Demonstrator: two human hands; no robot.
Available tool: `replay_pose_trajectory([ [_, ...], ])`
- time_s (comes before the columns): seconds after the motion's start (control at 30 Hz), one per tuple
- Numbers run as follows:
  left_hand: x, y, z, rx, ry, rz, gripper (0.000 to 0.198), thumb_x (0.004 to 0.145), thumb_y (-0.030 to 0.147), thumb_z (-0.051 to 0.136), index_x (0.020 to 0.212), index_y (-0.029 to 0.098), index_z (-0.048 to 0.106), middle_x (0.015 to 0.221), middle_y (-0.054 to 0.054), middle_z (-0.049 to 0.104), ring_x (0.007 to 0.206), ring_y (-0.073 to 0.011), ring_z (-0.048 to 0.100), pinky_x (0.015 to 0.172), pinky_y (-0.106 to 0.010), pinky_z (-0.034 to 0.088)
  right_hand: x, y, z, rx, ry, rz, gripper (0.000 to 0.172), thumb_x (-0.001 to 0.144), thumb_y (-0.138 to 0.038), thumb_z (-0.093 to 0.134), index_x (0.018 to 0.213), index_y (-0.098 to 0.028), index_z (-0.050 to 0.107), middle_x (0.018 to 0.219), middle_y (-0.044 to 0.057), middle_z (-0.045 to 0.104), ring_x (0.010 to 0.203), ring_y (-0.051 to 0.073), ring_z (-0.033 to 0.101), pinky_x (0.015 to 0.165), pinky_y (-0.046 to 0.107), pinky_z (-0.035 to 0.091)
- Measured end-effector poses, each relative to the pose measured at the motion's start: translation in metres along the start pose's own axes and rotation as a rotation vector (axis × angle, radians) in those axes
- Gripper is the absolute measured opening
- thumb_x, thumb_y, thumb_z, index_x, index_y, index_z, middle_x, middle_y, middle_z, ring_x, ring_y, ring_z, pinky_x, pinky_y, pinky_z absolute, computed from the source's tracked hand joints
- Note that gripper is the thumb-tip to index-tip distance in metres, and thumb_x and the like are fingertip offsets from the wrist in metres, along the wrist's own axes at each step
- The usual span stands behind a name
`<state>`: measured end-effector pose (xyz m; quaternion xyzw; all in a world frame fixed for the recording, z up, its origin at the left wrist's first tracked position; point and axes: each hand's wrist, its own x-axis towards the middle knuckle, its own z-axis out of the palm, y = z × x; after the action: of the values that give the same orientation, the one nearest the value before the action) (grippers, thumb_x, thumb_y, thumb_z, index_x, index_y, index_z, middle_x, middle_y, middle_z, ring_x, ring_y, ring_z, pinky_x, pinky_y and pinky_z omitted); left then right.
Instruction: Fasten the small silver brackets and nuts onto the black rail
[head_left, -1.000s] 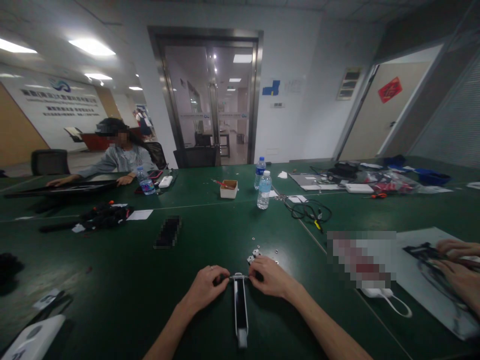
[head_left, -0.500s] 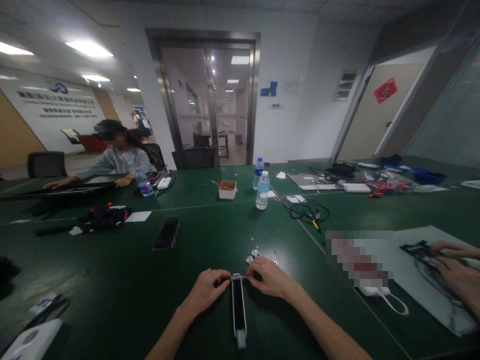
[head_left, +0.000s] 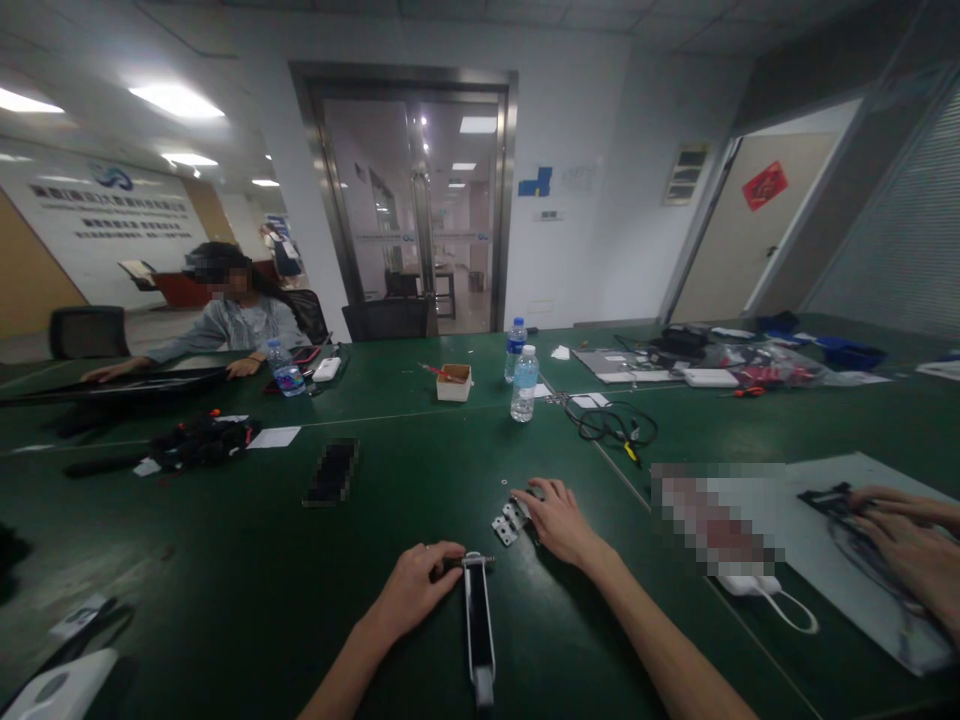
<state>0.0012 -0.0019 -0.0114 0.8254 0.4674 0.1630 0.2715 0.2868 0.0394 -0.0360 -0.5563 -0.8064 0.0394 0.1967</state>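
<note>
My left hand (head_left: 426,578) is closed, thumb and forefinger pinching the left end of a thin metal bolt (head_left: 486,560). The bolt passes across the far end of a long, narrow part with a pale frame and dark middle (head_left: 478,615), and its tip sticks out on the right. Farther off, my right hand (head_left: 556,520) reaches over the table with its fingers apart. Its fingertips are down beside some small silvery metal blocks with holes (head_left: 510,522); whether they touch anything is hidden. A tiny ring, perhaps a washer (head_left: 504,482), lies just beyond.
A phone-like black slab (head_left: 332,472) lies ahead to the left. Two water bottles (head_left: 524,385) and a small open box (head_left: 454,385) stand farther back. Black cables (head_left: 615,425) are at right. A co-worker's hands (head_left: 900,530) rest over a pale board; another person (head_left: 232,320) sits far left.
My right hand has left the bolt's end and moved forward and right to the small metal blocks, its fingers spreading. My left hand stays at the bolt.
</note>
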Motion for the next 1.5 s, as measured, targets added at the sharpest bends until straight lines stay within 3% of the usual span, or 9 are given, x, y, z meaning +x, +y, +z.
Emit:
replay_pose_trajectory([
  [0.23,0.002,-0.004,0.002,0.013,0.000,-0.003,0.027,0.089,0.026,0.057,0.116,0.026,0.063,0.098,0.001,0.069,0.078,-0.0168,0.060,0.077,-0.028,0.045,0.002,-0.002,-0.007,-0.038,-0.028,0.090,0.021,0.089,-0.020,0.051,0.102,-0.022,0.067,0.117,0.011,0.056,0.113,0.028,0.042,0.091,0.040,0.038],
  [0.53,0.000,-0.005,0.001,-0.006,0.004,0.006,0.028,0.090,0.029,0.055,0.117,0.025,0.062,0.104,0.000,0.067,0.077,-0.0166,0.060,0.076,-0.029,0.047,0.000,0.002,-0.011,-0.023,-0.074,0.224,0.011,0.086,-0.019,0.052,0.087,-0.017,0.062,0.105,0.012,0.059,0.104,0.027,0.047,0.086,0.037,0.038],
  [0.73,0.001,-0.008,0.000,-0.054,0.157,0.032,0.028,0.090,0.031,0.052,0.115,0.021,0.060,0.103,-0.004,0.064,0.076,-0.0182,0.058,0.069,-0.029,0.049,0.001,-0.006,-0.016,0.106,0.044,0.108,0.009,0.090,-0.016,0.047,0.088,-0.018,0.056,0.100,0.009,0.059,0.099,0.025,0.048,0.083,0.038,0.039],
  [0.9,0.001,0.000,0.001,-0.159,0.257,0.043,0.021,0.090,0.032,0.052,0.105,0.022,0.063,0.100,-0.004,0.066,0.077,-0.0193,0.059,0.069,-0.028,0.048,-0.004,-0.049,-0.016,0.385,0.047,-0.150,0.010,0.088,-0.011,0.051,0.086,-0.020,0.054,0.091,0.005,0.059,0.092,0.021,0.050,0.082,0.034,0.042],
  [1.0,-0.001,0.009,0.003,-0.234,0.244,0.083,0.017,0.090,0.032,0.053,0.093,0.022,0.066,0.090,-0.003,0.067,0.076,-0.0193,0.060,0.069,-0.027,0.047,-0.010,-0.078,-0.010,0.489,0.006,-0.286,0.010,0.087,-0.010,0.053,0.088,-0.020,0.054,0.092,0.003,0.059,0.093,0.019,0.050,0.081,0.032,0.043],
  [1.1,-0.002,0.016,0.004,-0.305,0.239,0.094,0.018,0.088,0.033,0.056,0.081,0.020,0.066,0.078,-0.002,0.065,0.071,-0.0190,0.060,0.066,-0.026,0.046,-0.014,-0.092,-0.001,0.569,0.046,-0.365,0.008,0.089,-0.013,0.053,0.090,-0.020,0.055,0.090,0.003,0.059,0.091,0.018,0.050,0.078,0.030,0.044],
  [1.23,-0.001,0.017,0.003,-0.365,0.187,0.033,0.019,0.085,0.034,0.058,0.077,0.019,0.066,0.074,-0.001,0.063,0.069,-0.0183,0.058,0.064,-0.025,0.045,-0.014,-0.092,0.008,0.604,0.139,-0.400,0.005,0.093,-0.020,0.053,0.089,-0.020,0.057,0.086,0.004,0.062,0.087,0.018,0.051,0.075,0.030,0.044],
  [1.5,0.000,0.016,-0.005,-0.525,0.046,0.051,0.020,0.085,0.035,0.061,0.080,0.017,0.067,0.081,-0.002,0.064,0.076,-0.0187,0.058,0.069,-0.026,0.045,-0.009,-0.084,0.012,0.524,0.258,-0.384,0.023,0.087,-0.042,0.063,0.084,-0.019,0.060,0.079,0.003,0.064,0.079,0.018,0.054,0.070,0.030,0.043],
])
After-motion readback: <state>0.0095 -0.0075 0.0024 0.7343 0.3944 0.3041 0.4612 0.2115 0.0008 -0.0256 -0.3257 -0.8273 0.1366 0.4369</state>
